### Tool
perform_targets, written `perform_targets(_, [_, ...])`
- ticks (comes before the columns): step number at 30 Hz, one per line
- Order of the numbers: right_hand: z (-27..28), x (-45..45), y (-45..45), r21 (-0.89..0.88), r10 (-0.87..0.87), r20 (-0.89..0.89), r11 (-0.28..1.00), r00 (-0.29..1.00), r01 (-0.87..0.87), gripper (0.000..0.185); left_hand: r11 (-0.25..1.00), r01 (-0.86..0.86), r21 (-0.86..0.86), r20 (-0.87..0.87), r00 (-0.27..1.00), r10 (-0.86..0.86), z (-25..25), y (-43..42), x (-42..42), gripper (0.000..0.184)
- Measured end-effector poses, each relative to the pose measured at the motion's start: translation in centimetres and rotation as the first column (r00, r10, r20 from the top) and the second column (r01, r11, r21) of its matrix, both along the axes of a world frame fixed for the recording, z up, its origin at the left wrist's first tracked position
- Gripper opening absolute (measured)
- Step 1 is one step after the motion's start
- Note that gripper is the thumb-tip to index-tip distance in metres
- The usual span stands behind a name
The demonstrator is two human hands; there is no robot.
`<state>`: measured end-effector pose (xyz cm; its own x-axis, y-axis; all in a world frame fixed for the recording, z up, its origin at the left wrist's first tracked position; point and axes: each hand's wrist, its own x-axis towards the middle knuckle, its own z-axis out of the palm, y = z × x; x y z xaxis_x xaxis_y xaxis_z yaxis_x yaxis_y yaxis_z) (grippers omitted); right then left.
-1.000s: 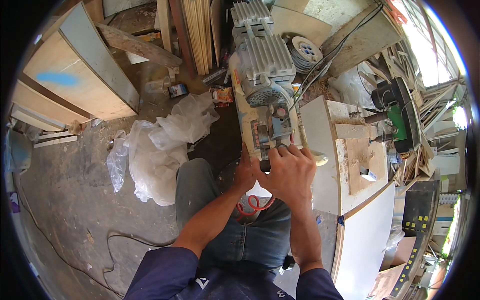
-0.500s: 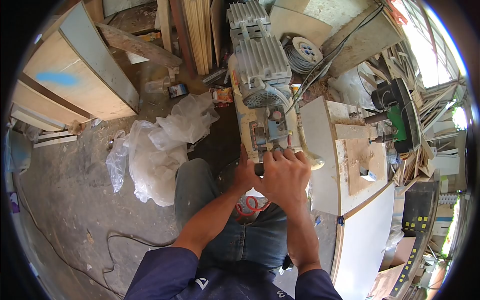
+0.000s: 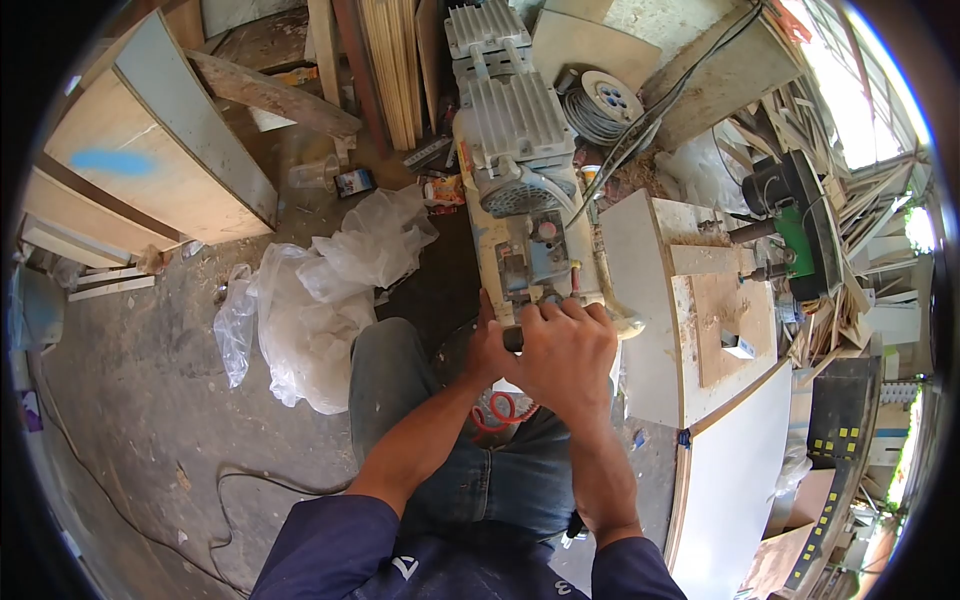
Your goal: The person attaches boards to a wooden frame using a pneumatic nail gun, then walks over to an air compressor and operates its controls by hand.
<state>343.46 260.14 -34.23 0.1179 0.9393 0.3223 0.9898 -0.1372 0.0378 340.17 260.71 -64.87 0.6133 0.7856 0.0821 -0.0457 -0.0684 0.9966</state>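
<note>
A cream air compressor (image 3: 515,110) with a ribbed grey motor stands in front of my knees. My right hand (image 3: 565,355) is wrapped round the black handle (image 3: 512,339) at its near end, knuckles up. Beside it on the left, my left hand (image 3: 487,345) presses against the same near end; its fingertips are mostly hidden, and what they grip cannot be made out. A red coiled hose (image 3: 492,411) hangs below both hands, above my jeans.
Crumpled clear plastic (image 3: 315,320) lies on the floor at the left, near a black cable (image 3: 225,500). A white cabinet (image 3: 640,310) stands close on the right, with a green and black machine (image 3: 797,240) beyond. A cable reel (image 3: 607,100) sits behind the compressor.
The compressor's motor end has swung slightly left and away from me. My right hand has shifted a little left with the near end; my left hand has hardly moved.
</note>
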Motion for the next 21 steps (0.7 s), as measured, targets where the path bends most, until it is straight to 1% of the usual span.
perform_targets(2, [0.3, 0.6, 0.1, 0.007, -0.001, 0.006, 1.000, 1.000, 0.001, 0.034, 0.986, 0.021, 0.166, -0.191, 0.982, 0.011, 0.5, 0.2, -0.2, 0.088])
perform_targets(4, [0.8, 1.3, 0.3, 0.014, -0.001, 0.012, 1.000, 1.000, 0.001, 0.034, 0.973, 0.032, 0.229, -0.270, 0.962, 0.031, 1.1, 0.5, -0.2, 0.091])
perform_targets(6, [1.3, 1.9, 0.4, 0.017, -0.036, 0.012, 0.999, 0.999, 0.036, 0.034, 0.974, -0.039, 0.225, -0.236, 0.967, 0.093, 1.6, 0.7, 0.1, 0.094])
perform_targets(7, [1.3, 2.3, 0.5, 0.045, -0.035, 0.024, 0.998, 0.999, 0.034, 0.035, 0.972, -0.092, 0.215, -0.213, 0.967, 0.139, 2.0, 0.7, 0.4, 0.091])
perform_targets(8, [1.6, 2.6, 0.6, 0.045, -0.036, 0.026, 0.998, 0.999, 0.034, 0.035, 0.973, -0.092, 0.214, -0.211, 0.968, 0.138, 2.1, 0.9, 0.6, 0.091])
perform_targets(9, [1.9, 2.9, 0.6, 0.041, -0.055, 0.010, 0.998, 0.998, 0.054, 0.034, 0.957, -0.112, 0.267, -0.187, 0.968, 0.165, 2.2, 1.0, 0.8, 0.092])
perform_targets(11, [2.1, 3.6, 0.6, 0.037, -0.078, -0.002, 0.996, 0.997, 0.078, 0.034, 0.939, -0.130, 0.319, -0.158, 0.969, 0.188, 2.5, 1.0, 1.1, 0.094])
perform_targets(13, [2.1, 4.4, 0.6, 0.050, -0.094, 0.034, 0.994, 0.995, 0.092, 0.034, 0.973, -0.128, 0.191, -0.172, 0.972, 0.162, 4.4, 0.9, 0.9, 0.100])
perform_targets(17, [2.7, 5.2, 0.9, 0.062, -0.122, 0.041, 0.991, 0.992, 0.119, 0.034, 0.967, -0.157, 0.203, -0.169, 0.967, 0.192, 4.7, 0.9, 1.5, 0.100])
perform_targets(19, [3.0, 5.4, 1.0, 0.071, -0.170, 0.050, 0.984, 0.984, 0.166, 0.033, 0.960, -0.192, 0.206, -0.140, 0.965, 0.223, 4.7, 0.8, 1.9, 0.095])
perform_targets(21, [3.0, 5.8, 0.9, 0.056, -0.170, 0.042, 0.984, 0.985, 0.168, 0.033, 0.962, -0.195, 0.194, -0.133, 0.966, 0.223, 4.7, 0.7, 2.0, 0.094])
